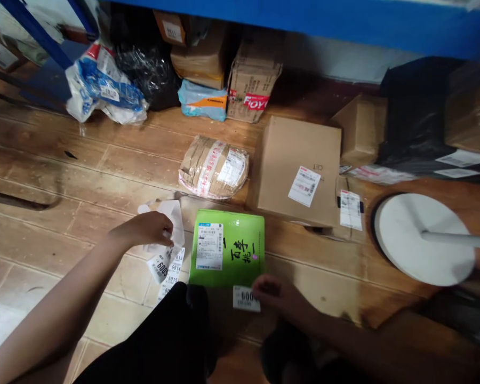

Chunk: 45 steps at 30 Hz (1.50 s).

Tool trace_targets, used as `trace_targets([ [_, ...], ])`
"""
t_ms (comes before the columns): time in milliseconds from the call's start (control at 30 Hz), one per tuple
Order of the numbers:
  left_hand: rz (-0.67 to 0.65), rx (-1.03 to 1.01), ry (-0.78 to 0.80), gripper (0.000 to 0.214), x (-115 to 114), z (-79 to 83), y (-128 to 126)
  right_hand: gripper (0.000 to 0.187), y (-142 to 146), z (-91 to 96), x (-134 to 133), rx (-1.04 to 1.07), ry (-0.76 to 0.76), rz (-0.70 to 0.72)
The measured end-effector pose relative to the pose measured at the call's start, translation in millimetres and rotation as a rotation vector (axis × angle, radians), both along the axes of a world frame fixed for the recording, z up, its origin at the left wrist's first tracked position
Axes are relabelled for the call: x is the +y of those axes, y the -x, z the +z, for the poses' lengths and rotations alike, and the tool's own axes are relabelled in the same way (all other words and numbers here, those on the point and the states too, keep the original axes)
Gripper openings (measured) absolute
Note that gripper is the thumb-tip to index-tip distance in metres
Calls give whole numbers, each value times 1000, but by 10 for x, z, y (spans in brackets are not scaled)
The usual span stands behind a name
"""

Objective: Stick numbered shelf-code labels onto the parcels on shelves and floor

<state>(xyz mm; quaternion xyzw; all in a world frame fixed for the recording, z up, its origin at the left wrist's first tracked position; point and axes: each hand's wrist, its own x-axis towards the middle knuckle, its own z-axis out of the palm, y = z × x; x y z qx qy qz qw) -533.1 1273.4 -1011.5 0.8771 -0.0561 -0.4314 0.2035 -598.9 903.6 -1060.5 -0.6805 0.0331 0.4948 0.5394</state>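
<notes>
Head view: tan wooden floorboards [104, 165] stretch left of a bright-green rectangular cardboard box [246, 229]; brown cardboard parcels [282, 186] crowd its far edge. The left hand [154, 228] has fingers together on white paper number labels [174, 269]; the blurred right hand [278, 296] pinches a white rectangular label [244, 298], last digit unclear.

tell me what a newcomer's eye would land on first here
Probably the bright green box, on the wooden floor just below the middle of the picture. Next might come the numbered label in the right hand, by the box's near edge, and the white label strip at the left hand. The round white base at the far right also stands out.
</notes>
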Motion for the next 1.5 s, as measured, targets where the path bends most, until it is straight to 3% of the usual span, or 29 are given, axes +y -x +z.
trace_targets([
  [167,-67,41,-9,16,-157,-66,17,30,-432,218,33,80,-66,-101],
  [367,-83,24,-2,20,-245,23,36,26,-469,304,65,60,-76,-97],
  [633,-103,85,-76,27,-282,92,36,31,-507,228,19,-9,-55,-56],
  [700,-105,88,-95,28,-290,83,41,29,-607,170,-129,-94,-93,54],
  [767,-113,84,-122,27,-296,58,54,25,-754,64,-363,-235,-113,302],
  [833,-135,77,-160,26,-305,3,79,21,-894,-98,-617,-410,-64,566],
  [900,-170,77,-209,26,-328,-87,114,21,-974,-299,-796,-566,1,702],
  [1000,-202,75,-253,28,-408,-257,177,28,-967,-599,-815,-701,-7,705],
  [1133,-211,55,-203,33,-541,-435,255,31,-901,-856,-577,-749,-69,552],
  [1333,-207,64,-121,36,-567,-500,294,28,-874,-987,-508,-768,-48,452],
  [1500,-159,67,-108,42,-593,-498,272,29,-833,-1034,-572,-816,-37,467],
])
